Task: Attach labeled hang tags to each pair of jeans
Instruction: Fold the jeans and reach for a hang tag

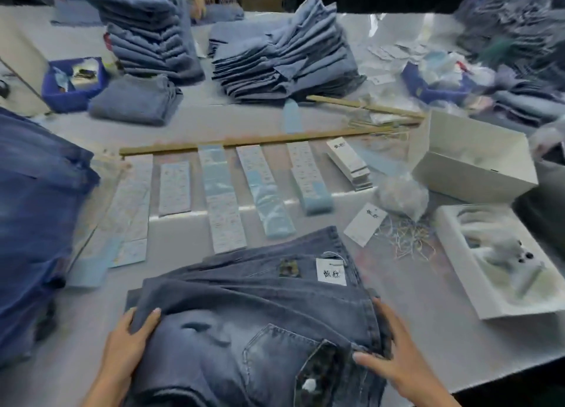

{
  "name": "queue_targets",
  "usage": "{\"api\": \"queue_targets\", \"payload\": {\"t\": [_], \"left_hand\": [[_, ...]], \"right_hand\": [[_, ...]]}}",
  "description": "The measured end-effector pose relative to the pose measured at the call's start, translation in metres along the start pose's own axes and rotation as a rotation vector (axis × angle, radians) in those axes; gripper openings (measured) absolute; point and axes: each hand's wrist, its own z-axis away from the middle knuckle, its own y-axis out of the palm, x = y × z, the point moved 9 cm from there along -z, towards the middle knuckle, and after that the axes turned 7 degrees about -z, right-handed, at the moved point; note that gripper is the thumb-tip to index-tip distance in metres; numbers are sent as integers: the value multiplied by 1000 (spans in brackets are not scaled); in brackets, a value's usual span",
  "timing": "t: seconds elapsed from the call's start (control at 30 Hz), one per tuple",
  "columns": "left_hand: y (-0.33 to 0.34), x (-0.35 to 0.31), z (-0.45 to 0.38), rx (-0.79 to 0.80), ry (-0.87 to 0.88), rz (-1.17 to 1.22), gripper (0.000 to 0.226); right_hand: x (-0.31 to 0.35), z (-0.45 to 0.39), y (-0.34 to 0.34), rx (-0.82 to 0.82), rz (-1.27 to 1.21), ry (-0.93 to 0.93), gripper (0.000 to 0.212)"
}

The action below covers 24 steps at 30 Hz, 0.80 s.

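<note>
A folded pair of blue jeans [238, 339] lies at the front of the table. A white hang tag [331, 271] with black characters hangs on a string at its waistband. My left hand [127, 342] grips the left edge of the folded denim, thumb on top. My right hand [397, 354] holds the right edge beside the back pocket, thumb on top of the fabric. A loose white hang tag [363, 224] lies on the table to the right, next to a tangle of strings [406, 238].
Rows of sticker strips [223, 198] and a stack of white tags [348, 165] lie mid-table behind a wooden stick [244, 143]. White boxes [470, 158] stand at right, a dark jeans pile [39, 207] at left, tall jeans stacks [284, 60] and blue bins [73, 83] at the back.
</note>
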Motion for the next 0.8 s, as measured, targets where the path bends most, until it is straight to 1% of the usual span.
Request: {"api": "queue_targets", "payload": {"t": [0.03, 0.07, 0.1, 0.2, 0.27, 0.3, 0.4, 0.5, 0.57, 0.6, 0.7, 0.8], "left_hand": [[-3, -8, -1, -18, 20, -38, 27], [-6, -14, -4, -33, 56, -72, 29], [-8, -17, -7, -38, 73, -104, 28], [-13, -33, -11, -53, 141, -221, 30], [-12, -30, -12, -61, 139, -213, 33], [-11, -29, -12, -59, 128, -191, 35], [-7, -23, -8, -54, 133, -158, 36], [-12, -26, -2, -84, 164, -130, 20], [-16, -29, 0, -98, 199, -138, 18], [-19, -28, 0, -101, 203, -150, 20], [-22, -22, -1, -116, 208, -168, 28], [-19, -18, -3, -117, 201, -161, 28]], "right_hand": [[1, 3, 3, -22, 304, -98, 110], [-2, 3, 13, -19, 450, -85, 116], [-5, 5, 16, -59, 564, -74, 115], [2, 18, 17, -262, 842, -120, 90], [19, 28, 19, -371, 941, -229, 75], [27, 32, 22, -387, 981, -270, 70], [54, 39, 24, -425, 1031, -341, 56], [88, 45, 23, -447, 1089, -433, 46], [102, 47, 23, -451, 1077, -474, 43], [105, 48, 21, -453, 1042, -481, 41], [100, 39, 6, -470, 868, -429, 31], [86, 5, -7, -512, 710, -344, 20]]}}
